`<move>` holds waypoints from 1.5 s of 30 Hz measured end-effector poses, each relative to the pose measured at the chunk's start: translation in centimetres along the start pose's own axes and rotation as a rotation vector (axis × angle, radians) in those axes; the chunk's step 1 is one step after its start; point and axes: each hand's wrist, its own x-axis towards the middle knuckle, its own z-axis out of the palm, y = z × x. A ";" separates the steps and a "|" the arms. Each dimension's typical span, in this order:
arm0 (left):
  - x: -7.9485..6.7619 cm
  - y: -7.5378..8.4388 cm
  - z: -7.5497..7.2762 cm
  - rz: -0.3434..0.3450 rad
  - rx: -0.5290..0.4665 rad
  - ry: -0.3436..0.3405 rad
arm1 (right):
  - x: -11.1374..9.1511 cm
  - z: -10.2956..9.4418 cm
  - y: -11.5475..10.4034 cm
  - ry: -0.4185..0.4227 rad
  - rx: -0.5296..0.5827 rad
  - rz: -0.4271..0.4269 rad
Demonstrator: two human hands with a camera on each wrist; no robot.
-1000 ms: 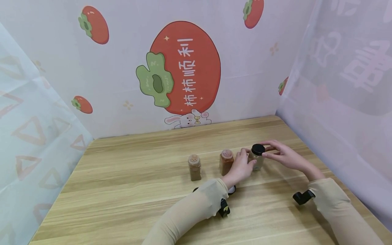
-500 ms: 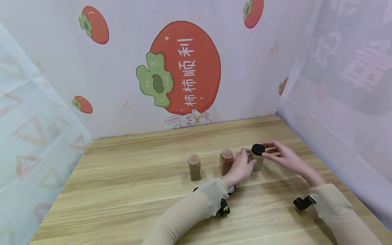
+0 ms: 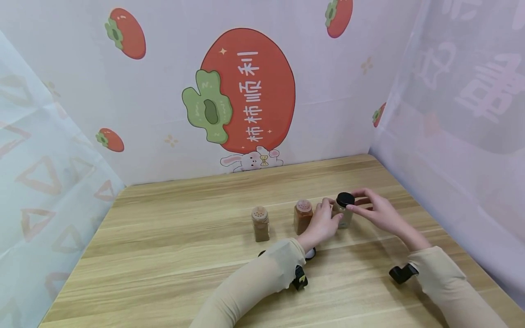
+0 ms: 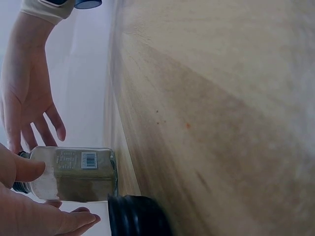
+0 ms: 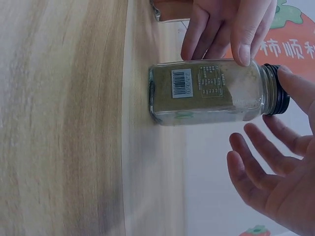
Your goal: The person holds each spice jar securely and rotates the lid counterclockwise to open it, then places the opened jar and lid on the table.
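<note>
A square glass spice jar (image 3: 346, 219) with a black screw cap (image 3: 345, 199) stands upright at the right of the table. Greenish-brown powder fills much of it, and a barcode label (image 5: 181, 83) shows in the right wrist view. My left hand (image 3: 323, 224) holds the jar's body from the left, thumb on one side and fingers on the other. From the right, my right hand (image 3: 379, 213) pinches the cap between thumb and index finger. Its other fingers are spread loosely beside the jar in the right wrist view.
Left of my left hand stands a shaker (image 3: 302, 219) of reddish powder with a holed top. Farther left is another shaker (image 3: 260, 225) of brown powder. A loose black lid (image 3: 311, 253) lies by my left sleeve; another dark rim (image 3: 261, 253) is mostly hidden behind it.
My right thumb has moved left across the front of the cap, and the right wrist has shifted slightly. The left hand and the jar stay nearly in place.
</note>
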 end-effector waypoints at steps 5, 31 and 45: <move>0.0 0.0 0.1 0.001 -0.007 0.001 | 0.2 0.1 0.4 0.001 -0.006 -0.045; 0.1 0.0 0.0 0.008 0.000 0.005 | 0.4 -1.1 1.5 -0.126 0.025 -0.139; 0.0 0.1 0.0 0.001 0.006 -0.008 | -0.5 0.4 0.6 0.026 -0.014 -0.033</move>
